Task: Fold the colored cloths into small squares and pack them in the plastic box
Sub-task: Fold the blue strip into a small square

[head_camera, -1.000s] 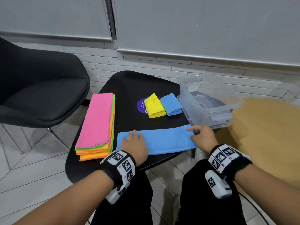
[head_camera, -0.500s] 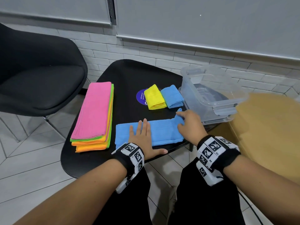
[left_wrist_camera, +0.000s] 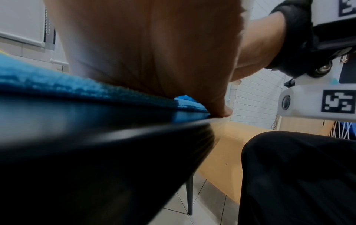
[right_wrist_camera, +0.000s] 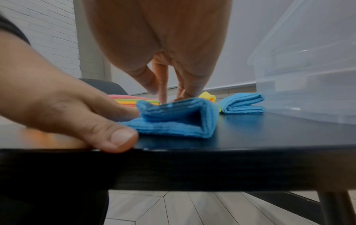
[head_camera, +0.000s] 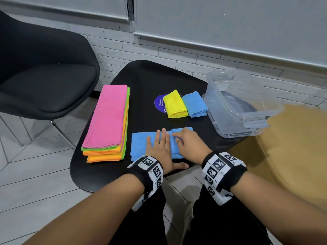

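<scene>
The round purple sticker lies partly under the folded yellow cloth. The black chair is cut off at the left edge. The wooden piece beside the surface is blurred.

A blue cloth lies near the table's front edge, its right end folded over. Folded yellow cloth and blue square lie beside the clear plastic box; a flat colored stack lies left.

A black moulded shell chair on thin metal legs is filling the upper left of the frame, grey roller blinds are hanging across the top over white brick-tiled wall, pale grey herringbone floor tiles are spreading below
</scene>
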A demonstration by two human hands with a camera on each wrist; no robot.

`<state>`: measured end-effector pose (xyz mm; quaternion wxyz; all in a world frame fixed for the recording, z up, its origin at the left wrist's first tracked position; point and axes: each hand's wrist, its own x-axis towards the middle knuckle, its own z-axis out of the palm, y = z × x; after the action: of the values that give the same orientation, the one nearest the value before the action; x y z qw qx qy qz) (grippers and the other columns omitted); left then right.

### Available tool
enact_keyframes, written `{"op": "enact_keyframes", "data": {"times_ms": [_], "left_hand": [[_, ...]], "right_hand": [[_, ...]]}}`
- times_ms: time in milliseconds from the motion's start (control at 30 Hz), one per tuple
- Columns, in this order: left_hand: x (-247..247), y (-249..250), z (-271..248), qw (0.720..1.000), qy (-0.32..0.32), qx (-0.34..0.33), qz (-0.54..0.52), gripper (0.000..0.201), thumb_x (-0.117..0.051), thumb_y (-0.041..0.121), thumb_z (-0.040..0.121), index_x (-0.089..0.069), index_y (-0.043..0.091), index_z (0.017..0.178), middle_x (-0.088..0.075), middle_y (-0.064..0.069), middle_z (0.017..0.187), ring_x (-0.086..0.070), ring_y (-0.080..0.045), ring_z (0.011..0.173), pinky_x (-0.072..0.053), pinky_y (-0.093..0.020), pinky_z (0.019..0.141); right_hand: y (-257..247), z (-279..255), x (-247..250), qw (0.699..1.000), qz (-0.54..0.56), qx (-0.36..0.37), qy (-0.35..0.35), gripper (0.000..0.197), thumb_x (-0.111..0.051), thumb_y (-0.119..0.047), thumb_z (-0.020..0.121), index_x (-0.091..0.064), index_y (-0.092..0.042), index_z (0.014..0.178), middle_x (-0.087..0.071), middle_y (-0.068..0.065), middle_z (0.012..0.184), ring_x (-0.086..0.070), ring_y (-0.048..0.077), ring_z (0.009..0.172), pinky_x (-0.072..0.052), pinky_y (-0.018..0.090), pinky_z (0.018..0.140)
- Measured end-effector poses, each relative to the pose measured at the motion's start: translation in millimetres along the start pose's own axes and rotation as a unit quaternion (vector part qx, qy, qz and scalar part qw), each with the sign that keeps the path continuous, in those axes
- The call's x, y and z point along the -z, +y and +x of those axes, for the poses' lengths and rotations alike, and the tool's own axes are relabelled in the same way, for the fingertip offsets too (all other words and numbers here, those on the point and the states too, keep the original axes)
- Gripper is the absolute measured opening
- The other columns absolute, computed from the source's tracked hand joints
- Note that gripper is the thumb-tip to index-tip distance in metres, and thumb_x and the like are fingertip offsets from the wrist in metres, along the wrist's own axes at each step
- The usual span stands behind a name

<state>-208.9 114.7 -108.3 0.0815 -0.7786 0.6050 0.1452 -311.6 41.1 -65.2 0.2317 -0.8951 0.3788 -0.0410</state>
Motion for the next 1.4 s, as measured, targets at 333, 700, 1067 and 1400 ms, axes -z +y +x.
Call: {"op": "enact_keyframes", "data": {"times_ms": [333, 700, 1067, 1400], "left_hand": [[-5.7, -2.2, 1.0, 0.999, 0.020, -0.010, -0.028, 0.128, -0.028, 0.092, 0.066, 0.018, 0.005, 0.148, 0.024, -0.011, 0.157, 0.022, -0.026, 0.145, 0.009, -0.054, 0.115], [5.5, -11.8, -5.2, 0.996, -0.003, -0.037, -0.083, 0.125, -0.040, 0.085, 0.071, 0.016, 0.005, 0.149, 0.023, -0.011, 0.157, 0.021, -0.024, 0.145, 0.008, -0.050, 0.116], [27.5, -59.9, -22.2, 0.975, 0.091, 0.145, -0.141, 0.059, -0.043, 0.025, 0.100, -0.016, 0.001, 0.148, -0.028, -0.021, 0.147, -0.038, -0.031, 0.131, -0.034, -0.033, 0.103], [34.3, -57.2, -6.0, 0.941, 0.080, 0.237, -0.228, 0.050, -0.067, 0.015, 0.084, -0.038, 0.002, 0.124, -0.052, -0.020, 0.121, -0.055, -0.033, 0.109, -0.047, -0.037, 0.085]], "right_hand": [[22.0, -0.8, -2.5, 0.984, -0.163, 0.026, -0.067, 0.058, -0.029, -0.031, 0.103, -0.005, -0.012, 0.153, 0.002, 0.005, 0.161, 0.001, 0.020, 0.148, -0.016, 0.040, 0.119], [32.4, 0.0, -20.0, 0.977, -0.161, 0.019, -0.139, 0.061, -0.016, -0.039, 0.104, 0.013, -0.015, 0.152, 0.021, -0.002, 0.158, 0.016, 0.015, 0.146, 0.003, 0.041, 0.118], [15.4, -5.1, -39.6, 0.976, -0.197, 0.052, -0.078, 0.098, 0.023, -0.067, 0.071, 0.013, -0.010, 0.151, 0.021, 0.005, 0.158, 0.017, 0.019, 0.146, 0.003, 0.039, 0.120], [22.1, -2.3, -47.8, 0.975, -0.205, 0.058, -0.059, 0.110, 0.036, -0.070, 0.062, 0.010, -0.012, 0.152, 0.017, 0.005, 0.159, 0.014, 0.019, 0.147, 0.003, 0.039, 0.118]]}}
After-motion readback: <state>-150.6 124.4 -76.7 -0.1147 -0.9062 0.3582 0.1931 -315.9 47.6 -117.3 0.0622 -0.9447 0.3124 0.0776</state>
